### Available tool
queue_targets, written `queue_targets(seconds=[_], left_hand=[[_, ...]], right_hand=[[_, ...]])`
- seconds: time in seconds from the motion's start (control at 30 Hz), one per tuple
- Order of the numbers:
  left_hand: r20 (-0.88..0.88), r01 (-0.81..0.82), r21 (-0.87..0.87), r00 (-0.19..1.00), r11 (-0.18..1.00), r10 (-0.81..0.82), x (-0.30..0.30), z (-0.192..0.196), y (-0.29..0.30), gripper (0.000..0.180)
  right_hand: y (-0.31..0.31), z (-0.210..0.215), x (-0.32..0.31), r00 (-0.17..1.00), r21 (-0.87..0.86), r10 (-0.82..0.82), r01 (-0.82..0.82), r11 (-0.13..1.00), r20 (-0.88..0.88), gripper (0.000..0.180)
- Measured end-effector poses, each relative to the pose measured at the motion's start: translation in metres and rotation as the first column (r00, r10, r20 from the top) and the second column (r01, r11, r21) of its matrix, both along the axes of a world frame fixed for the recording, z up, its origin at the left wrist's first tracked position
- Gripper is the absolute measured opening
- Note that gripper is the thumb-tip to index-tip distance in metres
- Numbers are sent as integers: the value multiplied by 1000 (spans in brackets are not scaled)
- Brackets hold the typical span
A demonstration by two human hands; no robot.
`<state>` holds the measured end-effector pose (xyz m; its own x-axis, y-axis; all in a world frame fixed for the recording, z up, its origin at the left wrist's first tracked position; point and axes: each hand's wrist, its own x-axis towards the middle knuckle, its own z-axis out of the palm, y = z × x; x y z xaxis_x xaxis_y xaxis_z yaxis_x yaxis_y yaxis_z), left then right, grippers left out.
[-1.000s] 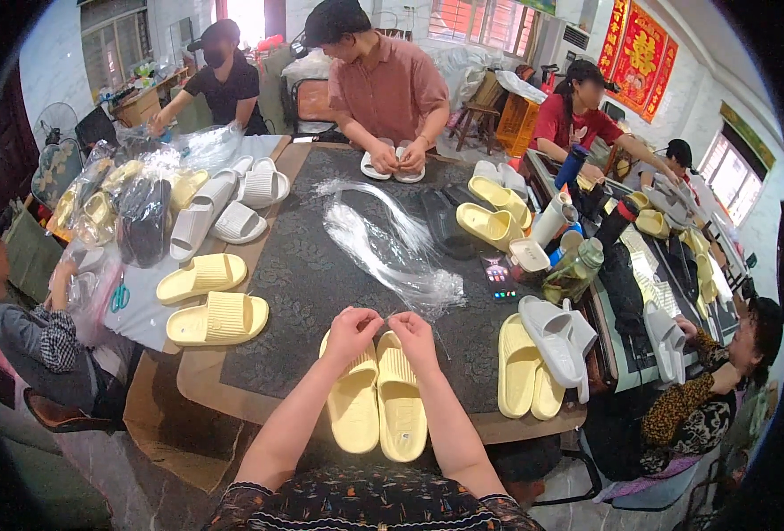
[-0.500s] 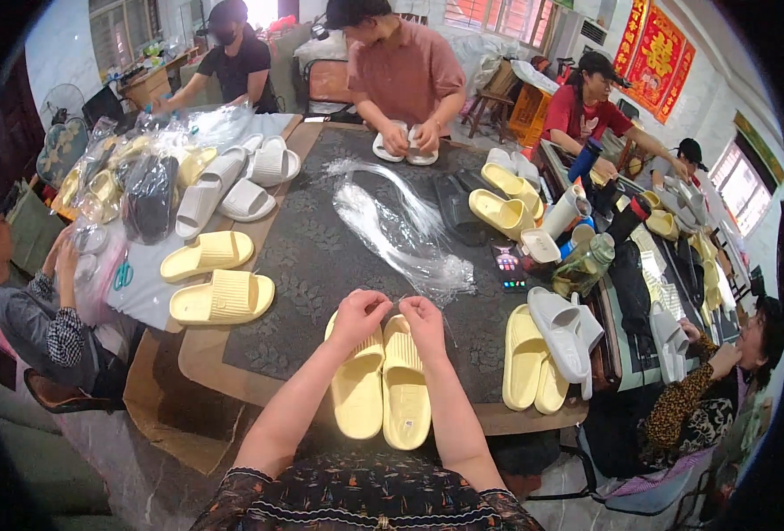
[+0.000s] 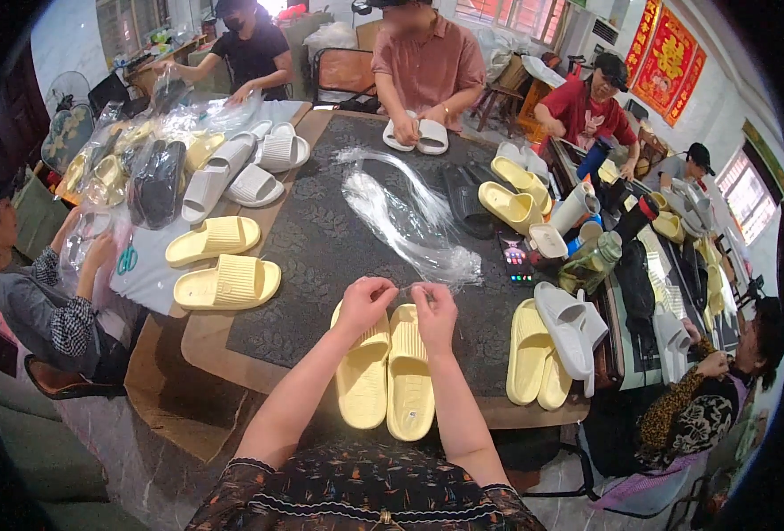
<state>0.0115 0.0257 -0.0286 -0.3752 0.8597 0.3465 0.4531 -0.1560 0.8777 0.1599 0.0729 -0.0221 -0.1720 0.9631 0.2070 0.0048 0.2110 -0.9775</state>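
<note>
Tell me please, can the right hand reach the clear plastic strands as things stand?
Probably yes: the clear plastic strands lie just beyond the right hand, and nothing visible stands between them.

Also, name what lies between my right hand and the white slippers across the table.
The head view shows a bundle of clear strands lying between your right hand and them.

Beneath the left hand (image 3: 367, 303), the yellow slipper (image 3: 363, 389) is partly hidden at its strap. The thin strand (image 3: 404, 288) between it and the right hand (image 3: 436, 310) is too fine to trace. Beyond both, the upper edge crops a co-worker (image 3: 434, 73).
</note>
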Motion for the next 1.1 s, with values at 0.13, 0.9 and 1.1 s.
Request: queue_targets(seconds=[0.13, 0.9, 1.1], left_hand=[[32, -43, -41, 998, 998, 44, -4, -4, 0, 19], [-238, -327, 160, 903, 931, 358, -63, 23, -79, 26], [-393, -752, 260, 490, 605, 778, -212, 27, -134, 43]], right_hand=[[-23, 36, 17, 987, 287, -160, 148, 946, 21, 6], [-86, -12, 22, 614, 80, 93, -249, 965, 784, 46], [-88, -13, 22, 625, 155, 21, -225, 962, 780, 46]])
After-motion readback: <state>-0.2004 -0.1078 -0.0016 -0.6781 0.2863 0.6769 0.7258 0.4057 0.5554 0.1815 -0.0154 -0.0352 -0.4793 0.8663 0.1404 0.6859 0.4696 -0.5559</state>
